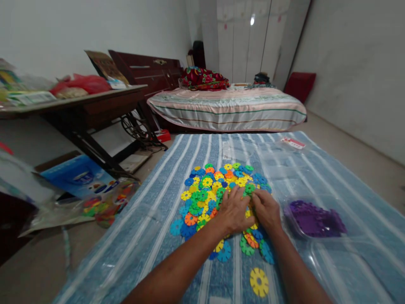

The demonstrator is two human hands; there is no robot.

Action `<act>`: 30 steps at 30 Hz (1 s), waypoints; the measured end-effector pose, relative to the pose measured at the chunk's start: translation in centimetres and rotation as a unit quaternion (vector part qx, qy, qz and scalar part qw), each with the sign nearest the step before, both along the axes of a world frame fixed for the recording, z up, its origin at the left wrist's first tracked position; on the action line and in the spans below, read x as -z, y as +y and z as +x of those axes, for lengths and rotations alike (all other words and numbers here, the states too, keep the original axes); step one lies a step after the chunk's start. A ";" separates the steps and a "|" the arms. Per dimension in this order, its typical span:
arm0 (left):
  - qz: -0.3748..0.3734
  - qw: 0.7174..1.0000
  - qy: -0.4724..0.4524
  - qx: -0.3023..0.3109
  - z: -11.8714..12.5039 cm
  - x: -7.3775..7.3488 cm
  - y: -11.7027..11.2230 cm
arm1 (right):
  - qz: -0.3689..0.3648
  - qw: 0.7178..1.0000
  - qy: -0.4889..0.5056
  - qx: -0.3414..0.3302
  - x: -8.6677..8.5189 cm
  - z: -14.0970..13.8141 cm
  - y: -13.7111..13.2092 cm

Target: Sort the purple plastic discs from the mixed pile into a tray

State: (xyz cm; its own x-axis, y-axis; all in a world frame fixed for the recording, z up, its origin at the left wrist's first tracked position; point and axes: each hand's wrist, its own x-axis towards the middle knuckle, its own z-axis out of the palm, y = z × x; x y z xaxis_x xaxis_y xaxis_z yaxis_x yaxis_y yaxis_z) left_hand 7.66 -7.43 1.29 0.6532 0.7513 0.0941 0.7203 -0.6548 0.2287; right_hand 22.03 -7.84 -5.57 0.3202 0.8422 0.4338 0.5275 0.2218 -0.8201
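A heap of flat, toothed plastic discs [207, 188] in blue, yellow, green and orange lies on a blue striped cloth [177, 169]. My left hand [232, 211] rests palm down on the heap's near right part, fingers curled among the pieces. Beside it, touching it, my right hand [267, 210] also lies on the discs with its fingers bent down. What either hand grips is hidden beneath the fingers. One yellow disc [259, 282] sits alone near the front. A clear container [313, 219] holding purple discs stands just right of my right hand.
A bag of coloured pieces [106, 207] and a blue box [79, 177] lie on the floor at left. Behind them is a dark table [95, 101] with clutter. A bed [228, 107] stands beyond the cloth, with white wardrobes at the back.
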 end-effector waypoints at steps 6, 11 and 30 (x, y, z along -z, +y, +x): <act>0.009 0.996 0.040 -0.073 -2.0 -0.6 2.1 | -0.001 0.999 0.030 0.018 -0.4 -0.1 0.0; 0.011 0.986 0.124 -0.111 -5.1 -2.5 2.5 | -0.009 0.998 0.056 0.034 -0.7 -0.1 -0.1; -0.006 0.985 0.164 -0.047 -1.6 -3.0 5.3 | -0.030 0.984 0.147 0.094 -0.6 0.1 0.2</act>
State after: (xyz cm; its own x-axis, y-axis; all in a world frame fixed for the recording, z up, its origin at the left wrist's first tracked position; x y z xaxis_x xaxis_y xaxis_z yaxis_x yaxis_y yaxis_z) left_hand 6.09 -2.10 4.26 0.5749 0.8093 -0.1204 0.8137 -0.5809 -0.0196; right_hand 22.16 -7.64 -5.00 0.5768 0.7776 0.2502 0.2917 0.0900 -0.9523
